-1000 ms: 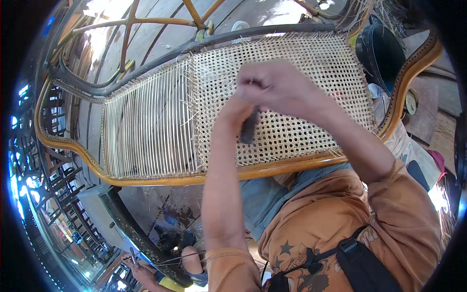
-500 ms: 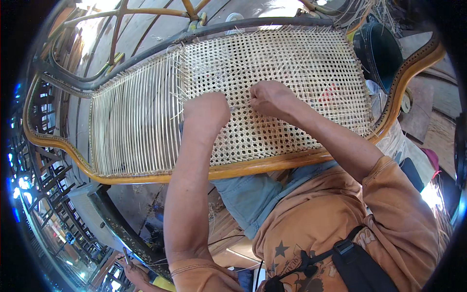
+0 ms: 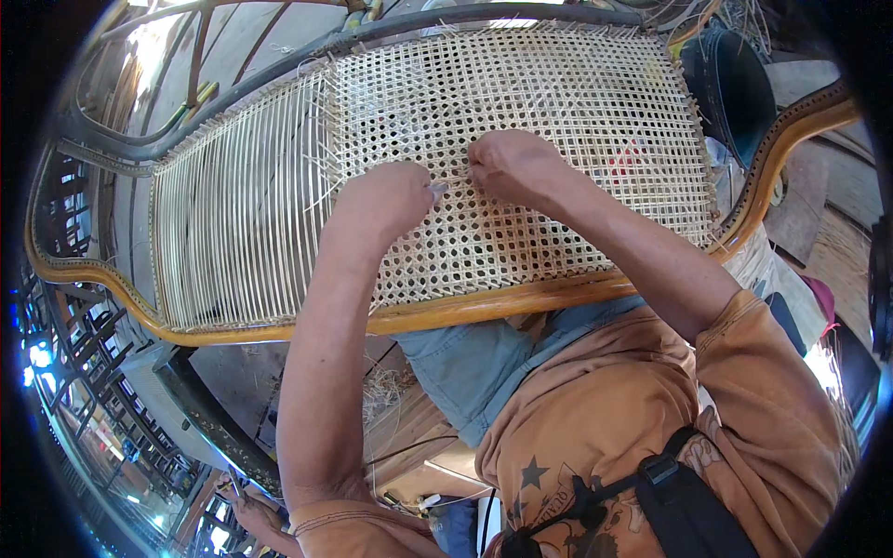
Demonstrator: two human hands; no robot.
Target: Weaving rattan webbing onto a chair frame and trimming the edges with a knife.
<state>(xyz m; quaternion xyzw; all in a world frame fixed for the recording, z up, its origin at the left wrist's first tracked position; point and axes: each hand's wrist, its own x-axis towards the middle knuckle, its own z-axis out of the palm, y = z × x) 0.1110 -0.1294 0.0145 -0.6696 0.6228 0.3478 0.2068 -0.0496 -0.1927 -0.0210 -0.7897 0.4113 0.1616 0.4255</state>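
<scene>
A curved rattan frame lies across my lap with woven cane webbing stretched inside it. The webbing's middle and right are an open lattice; at the left run only parallel cane strands, with loose ends sticking out where the lattice stops. My left hand is closed, knuckles up, over the left part of the lattice, and something small and whitish shows at its fingertips. Just right of it, my right hand is closed in a pinch close above the lattice. What the fingers hold is mostly hidden.
A dark bucket stands beyond the frame at the right. Other rattan pieces lie at the far left on the planks. Another person's hand shows at the lower left. Cane scraps lie on the floor below the frame.
My view has shifted, so the frame sits slightly higher and further left. Both hands stay closed over the lattice; the left has turned, showing the whitish bit at its fingertips.
</scene>
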